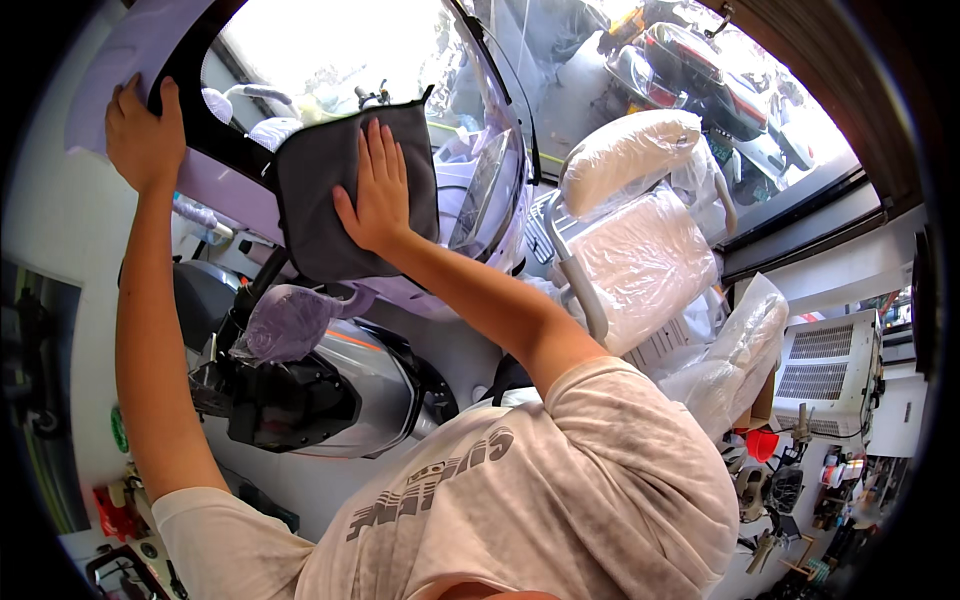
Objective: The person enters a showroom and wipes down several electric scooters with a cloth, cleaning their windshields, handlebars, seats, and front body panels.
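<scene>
My left hand [146, 139] holds the outer edge of a lilac vehicle body panel [225, 180], its thumb over the black inner trim [217, 142]. My right hand [379, 195] rests flat on a dark grey panel [315, 187] that looks fabric-covered, with black edging and rounded corners. Its fingers are extended and slightly apart, and they grip nothing. The grey panel stands out beside the lilac panel; how the two are joined is hidden. Beyond it are the vehicle's lilac front body [461, 172] and a curved clear windscreen with a black wiper [480, 37].
Below my arms stands a silver and black scooter [367, 375], with a plastic-wrapped lilac mirror [289, 322] above it. To the right are a plastic-wrapped seat [637, 247], a wrapped bundle [739, 345] and a white vented unit [821, 367]. Parked motorbikes [697, 82] show outside.
</scene>
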